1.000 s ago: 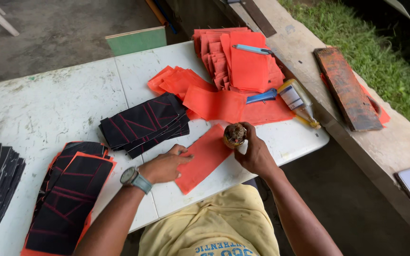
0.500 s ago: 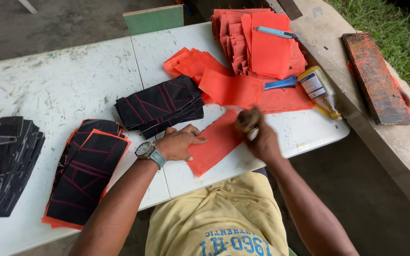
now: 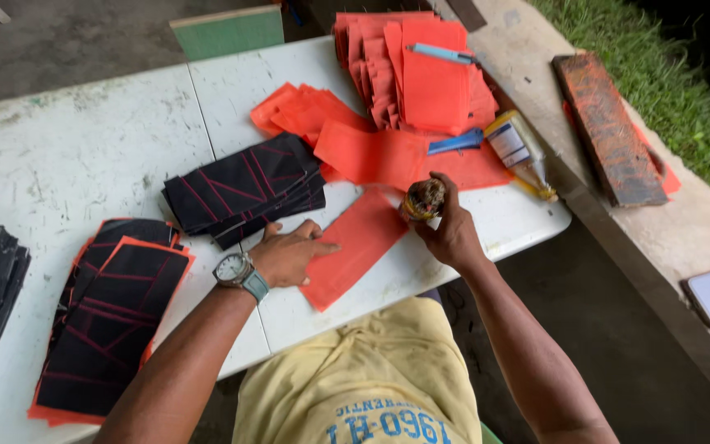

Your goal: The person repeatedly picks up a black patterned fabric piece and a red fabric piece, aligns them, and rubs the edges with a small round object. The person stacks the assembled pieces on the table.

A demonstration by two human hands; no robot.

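Note:
My left hand [image 3: 288, 253] lies flat on the near end of an orange strip [image 3: 357, 243] that rests on the white table [image 3: 84, 148], pinning it down. A wristwatch [image 3: 234, 270] sits on that wrist. My right hand [image 3: 451, 233] grips a short, worn brush with a brown, glue-caked head [image 3: 423, 198], held just above the far end of the strip. Beyond the strip lies a stack of black pieces with red lines [image 3: 244, 187].
More orange sheets [image 3: 421, 78] are piled at the back with a blue pen [image 3: 444, 54] on top. A glue bottle [image 3: 519, 152] and a blue tool [image 3: 456, 142] lie near the table's right edge. Black-on-orange pieces [image 3: 108, 321] are stacked left. A rusty block [image 3: 606, 127] sits on the ledge.
The view shifted slightly. My right hand with the brush stays over the far end of the orange strip, and my left hand keeps pressing the strip down.

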